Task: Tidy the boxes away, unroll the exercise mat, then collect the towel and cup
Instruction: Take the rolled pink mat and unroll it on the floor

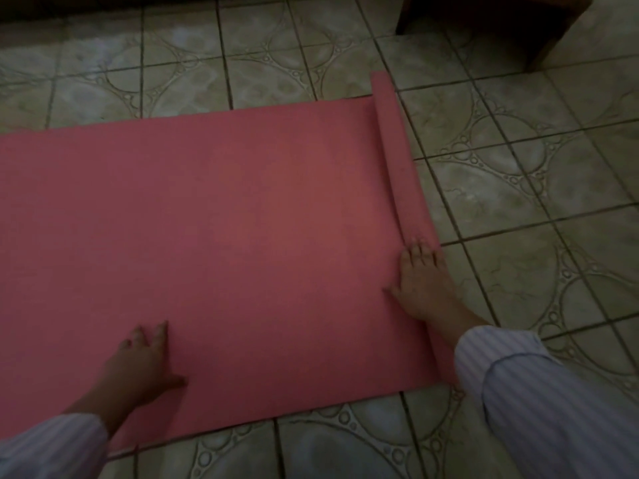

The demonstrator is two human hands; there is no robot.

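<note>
A pink exercise mat (224, 219) lies spread flat across the tiled floor, running off the left edge of the view. Its right end stays curled in a thin roll (394, 150). My right hand (425, 281) rests palm down at the near end of that roll, fingertips touching it. Flat on the mat near its front edge lies my left hand (141, 361), fingers spread, holding nothing. Both arms wear striped sleeves. No boxes, towel or cup are in view.
Patterned grey floor tiles (518, 202) surround the mat. A dark wooden piece of furniture (539, 36) stands at the back right, its leg on the floor. A dark edge runs along the top left.
</note>
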